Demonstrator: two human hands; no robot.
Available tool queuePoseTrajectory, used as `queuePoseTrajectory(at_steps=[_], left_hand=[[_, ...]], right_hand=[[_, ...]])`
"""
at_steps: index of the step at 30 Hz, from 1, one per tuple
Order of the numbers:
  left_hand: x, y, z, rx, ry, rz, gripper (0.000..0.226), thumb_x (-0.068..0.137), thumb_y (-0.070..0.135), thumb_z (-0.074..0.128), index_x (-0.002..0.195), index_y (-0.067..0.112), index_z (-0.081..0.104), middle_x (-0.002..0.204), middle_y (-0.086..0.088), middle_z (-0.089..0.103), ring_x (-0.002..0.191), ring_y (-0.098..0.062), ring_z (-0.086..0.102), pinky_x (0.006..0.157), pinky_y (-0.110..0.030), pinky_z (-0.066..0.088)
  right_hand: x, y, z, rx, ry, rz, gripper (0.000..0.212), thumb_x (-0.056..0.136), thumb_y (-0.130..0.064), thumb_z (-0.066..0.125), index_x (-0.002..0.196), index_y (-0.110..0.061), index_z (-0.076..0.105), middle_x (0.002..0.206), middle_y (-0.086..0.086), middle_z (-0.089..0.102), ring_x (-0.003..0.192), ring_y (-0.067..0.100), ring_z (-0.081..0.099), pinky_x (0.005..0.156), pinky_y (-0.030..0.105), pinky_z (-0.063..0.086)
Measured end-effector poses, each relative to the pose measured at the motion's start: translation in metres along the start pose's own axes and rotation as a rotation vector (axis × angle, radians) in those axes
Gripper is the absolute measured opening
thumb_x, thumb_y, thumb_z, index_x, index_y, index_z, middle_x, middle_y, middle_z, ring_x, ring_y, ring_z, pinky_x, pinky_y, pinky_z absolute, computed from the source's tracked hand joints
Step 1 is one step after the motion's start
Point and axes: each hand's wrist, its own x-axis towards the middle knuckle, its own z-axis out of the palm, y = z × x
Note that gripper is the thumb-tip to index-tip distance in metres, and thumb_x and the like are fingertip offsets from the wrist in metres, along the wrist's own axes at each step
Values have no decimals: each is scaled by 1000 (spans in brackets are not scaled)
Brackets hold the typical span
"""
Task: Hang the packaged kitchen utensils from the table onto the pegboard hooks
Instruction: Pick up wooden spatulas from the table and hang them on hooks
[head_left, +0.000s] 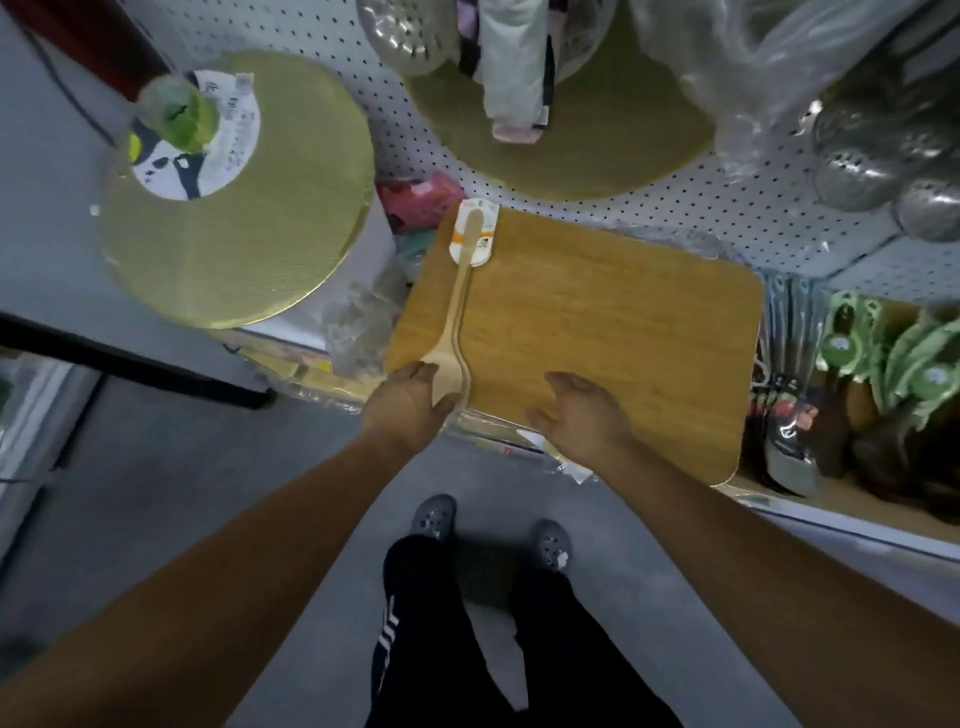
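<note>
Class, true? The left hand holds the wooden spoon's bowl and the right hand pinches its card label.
No: the right hand is open at the edge of the board, far from the card label; the left hand holds the wooden spoon by its bowl. Head view.

The bowl of the wooden spoon (456, 322) is mostly covered by the left grip (410, 405), so its shape there cannot be made out. The right grip (582, 415) covers part of the near edge of the wooden board (623, 322); whether its fingers touch the board cannot be told. Print on the spoon's card label (474, 234) is too small to read, and the sticker on the round gold disc (234, 234) at upper left is blurred. A perforated metal skimmer (402, 36) is cut off by the top edge. Green packages (914, 364) run past the right edge.
</note>
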Motion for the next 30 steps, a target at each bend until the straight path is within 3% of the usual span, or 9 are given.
queuePoseTrajectory(at_steps=[5, 9, 12, 14, 18, 21, 26, 30], left_hand=[[76, -20, 15, -93, -5, 26, 55, 94, 42, 57, 138, 9, 50, 138, -13, 52, 123, -33, 52, 97, -41, 48], [128, -42, 17, -137, -4, 30, 42, 90, 44, 58, 114, 9, 61, 112, -17, 62, 99, -36, 61, 80, -42, 54], [167, -57, 31, -246, -11, -13, 61, 76, 63, 47, 110, 15, 63, 109, -12, 66, 99, -33, 63, 82, -42, 54], [187, -59, 42, -344, -8, -46, 64, 71, 67, 52, 112, 19, 65, 110, -8, 69, 100, -28, 65, 84, -40, 55], [197, -43, 37, -526, -18, -69, 40, 78, 43, 75, 107, 15, 68, 98, -3, 73, 89, -20, 67, 75, -32, 54], [205, -44, 39, -615, -20, -114, 26, 82, 24, 76, 105, 14, 70, 98, 3, 72, 88, -14, 66, 75, -27, 52], [216, -67, 39, -827, -35, -226, 31, 78, 13, 80, 105, 5, 70, 103, -9, 71, 95, -20, 67, 83, -27, 51], [211, -89, 34, -906, -26, -201, 30, 80, 13, 79, 105, 1, 70, 98, -10, 70, 92, -22, 65, 90, -33, 53]], right_hand=[[39, -12, 20, 47, 17, 135, 69, 98, -51, 50, 153, -13, 33, 156, 10, 40, 142, 27, 39, 114, 35, 33], [74, -40, 28, 112, 18, 164, 70, 98, -49, 52, 155, -14, 30, 158, 9, 37, 143, 27, 37, 114, 39, 36], [94, -57, 30, 143, 58, 190, 69, 98, -46, 55, 154, -14, 33, 157, 10, 38, 142, 28, 38, 113, 40, 37], [102, -65, 34, 171, 79, 210, 67, 96, -44, 58, 152, -15, 36, 155, 10, 41, 140, 29, 41, 112, 40, 39], [118, -71, 41, 260, 88, 248, 66, 94, -39, 63, 152, -17, 39, 152, 8, 45, 138, 27, 44, 108, 36, 41], [136, -73, 37, 359, 124, 298, 66, 93, -35, 65, 151, -16, 40, 147, 10, 52, 131, 27, 53, 102, 35, 45], [174, -88, 27, 507, 139, 393, 62, 92, -31, 68, 148, -14, 45, 142, 9, 57, 126, 25, 57, 101, 35, 48], [219, -104, 24, 681, 131, 473, 68, 85, -32, 76, 144, -12, 49, 128, 10, 66, 118, 27, 63, 96, 38, 53]])
